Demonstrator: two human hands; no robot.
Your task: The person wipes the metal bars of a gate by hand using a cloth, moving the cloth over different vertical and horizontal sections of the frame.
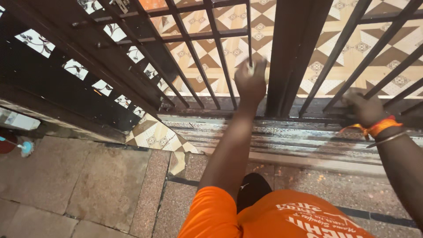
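My left hand [250, 81] is raised against the dark metal barred gate [288, 53] and closed on a small pale object [252, 67], pressed near one vertical bar; what the object is stays blurred. My right hand [365, 109] grips a lower bar of the gate at the right. An orange thread band and a metal bangle [382, 130] circle that wrist. I wear an orange shirt, seen at the bottom.
A second barred gate leaf [132, 48] swings open at the left. Behind the bars lies brown and cream patterned tile floor [374, 44]. Metal sliding tracks [286, 141] run along the threshold. Speckled stone paving [88, 185] is underfoot; a blue-tipped object [25, 147] lies far left.
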